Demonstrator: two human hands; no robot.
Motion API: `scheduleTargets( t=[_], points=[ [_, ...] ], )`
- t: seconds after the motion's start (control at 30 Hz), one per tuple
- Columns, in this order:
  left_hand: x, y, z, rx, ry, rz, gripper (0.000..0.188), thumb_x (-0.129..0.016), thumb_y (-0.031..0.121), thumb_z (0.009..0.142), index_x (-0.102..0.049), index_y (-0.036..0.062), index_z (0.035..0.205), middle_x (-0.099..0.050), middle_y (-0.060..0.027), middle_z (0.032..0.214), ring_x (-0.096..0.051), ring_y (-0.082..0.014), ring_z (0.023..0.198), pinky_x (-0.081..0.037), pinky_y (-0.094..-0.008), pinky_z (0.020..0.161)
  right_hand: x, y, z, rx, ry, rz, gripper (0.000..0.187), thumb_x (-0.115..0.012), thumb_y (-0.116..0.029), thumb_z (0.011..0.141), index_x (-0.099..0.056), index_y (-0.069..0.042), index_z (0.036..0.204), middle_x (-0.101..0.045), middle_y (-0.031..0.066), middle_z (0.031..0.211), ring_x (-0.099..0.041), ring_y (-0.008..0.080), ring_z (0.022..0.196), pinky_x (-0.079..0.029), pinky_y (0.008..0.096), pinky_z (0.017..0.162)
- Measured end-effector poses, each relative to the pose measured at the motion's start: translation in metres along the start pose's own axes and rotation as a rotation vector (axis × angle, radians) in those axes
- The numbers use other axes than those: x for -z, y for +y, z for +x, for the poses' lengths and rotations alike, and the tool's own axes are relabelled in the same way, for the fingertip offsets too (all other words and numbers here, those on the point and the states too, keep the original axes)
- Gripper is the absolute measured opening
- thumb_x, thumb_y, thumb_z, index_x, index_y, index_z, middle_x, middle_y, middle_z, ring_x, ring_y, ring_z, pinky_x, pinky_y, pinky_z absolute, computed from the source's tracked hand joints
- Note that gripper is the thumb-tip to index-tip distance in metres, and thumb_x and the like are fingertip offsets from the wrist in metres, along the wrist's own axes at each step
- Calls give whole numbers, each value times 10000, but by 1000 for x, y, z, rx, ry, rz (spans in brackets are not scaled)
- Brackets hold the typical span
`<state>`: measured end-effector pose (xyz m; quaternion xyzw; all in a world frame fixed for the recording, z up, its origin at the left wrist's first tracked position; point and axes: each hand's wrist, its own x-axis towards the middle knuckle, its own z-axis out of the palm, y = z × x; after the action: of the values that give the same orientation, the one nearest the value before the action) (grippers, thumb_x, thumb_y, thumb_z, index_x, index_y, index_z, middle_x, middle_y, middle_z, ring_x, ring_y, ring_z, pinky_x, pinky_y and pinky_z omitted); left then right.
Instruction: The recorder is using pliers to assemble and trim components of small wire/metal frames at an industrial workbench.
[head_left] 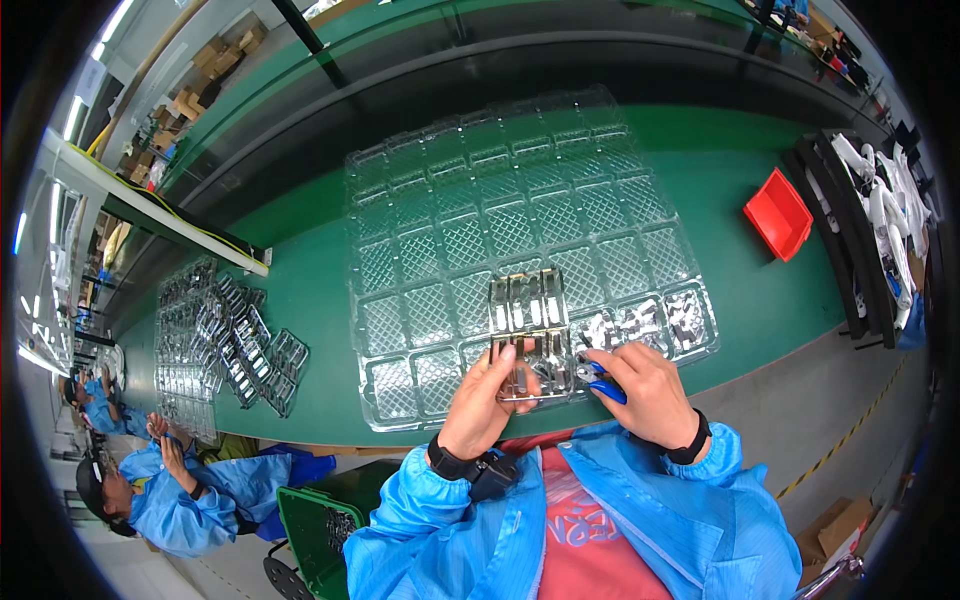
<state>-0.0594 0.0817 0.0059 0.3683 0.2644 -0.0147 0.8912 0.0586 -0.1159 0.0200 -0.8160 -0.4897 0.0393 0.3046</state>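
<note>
My left hand grips the near end of a dark slotted panel set with rows of shiny, light-coloured pieces. The fingers wrap its left side and lower edge. In my right hand is a pair of blue-handled nippers, their jaws close to the panel's right edge. Under the panel and both hands lies a large clear plastic tray with many crosshatched compartments. Small silvery pieces lie in its near-right compartments. Whether the nippers' jaws touch the panel I cannot tell.
Several similar panels lie heaped on the green table to the left. A red bin and a black rack with white items stand at right. At lower left are a green crate and a co-worker in blue.
</note>
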Motion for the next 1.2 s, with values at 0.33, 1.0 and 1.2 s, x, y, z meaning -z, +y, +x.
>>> scheduleTargets(
  t=[0.33,1.0,1.2],
  points=[
    [-8,-2,-3,49,-206,-126,176,-560,95,915,-573,15,1071,-620,-75,964,-615,-182,884,-500,-313,813,-3,-4,-3,-4,14,102,462,-713,-52,678,-586,-27,1122,-539,109,828,-557,287,781,-463,382,673],
    [-7,-16,-1,76,-141,-85,160,-563,174,931,-595,27,985,-625,-42,837,-597,-124,737,-486,-250,671,-9,-8,-5,-27,4,161,448,-729,-59,688,-577,-9,1107,-550,125,860,-561,301,800,-468,386,671],
    [-6,-15,-1,93,-126,-132,133,-614,155,905,-607,33,957,-613,-23,814,-586,-107,722,-468,-243,657,-9,-9,-4,-16,10,181,462,-728,-50,679,-576,-9,1114,-553,124,863,-560,297,796,-470,386,675]
  ],
)
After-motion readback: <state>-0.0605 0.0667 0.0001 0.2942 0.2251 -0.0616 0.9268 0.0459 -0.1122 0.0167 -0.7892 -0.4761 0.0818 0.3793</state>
